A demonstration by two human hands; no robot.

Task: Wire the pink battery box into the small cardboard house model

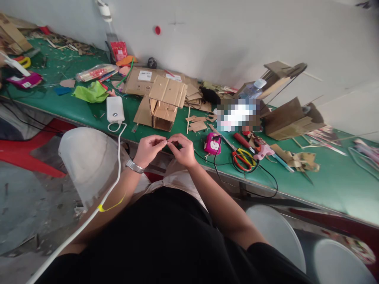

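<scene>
Head view: left hand [150, 150] and right hand [182, 150] in narrow pinches, tips meeting on a tiny dark bit [167, 139], nearside of the carton [166, 100]. Looks like fine fingertip work; next move likely needs steady tips.

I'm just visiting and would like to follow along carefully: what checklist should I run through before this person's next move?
1. Bare left hand and bare right hand visible: ok; their fingertips come together near the edge of the flat green tabletop.
2. Anything pinched there identifiable: cannot tell; too small.
3. Brown, box-shaped cardboard structure standing on the tabletop: ok.
4. Orange-handled metal scissors out of both hands: ok; they lie on the tabletop.
5. View of the left forearm unobstructed: not ok; the long white cable crosses it. Whether they touch: cannot tell.
</scene>
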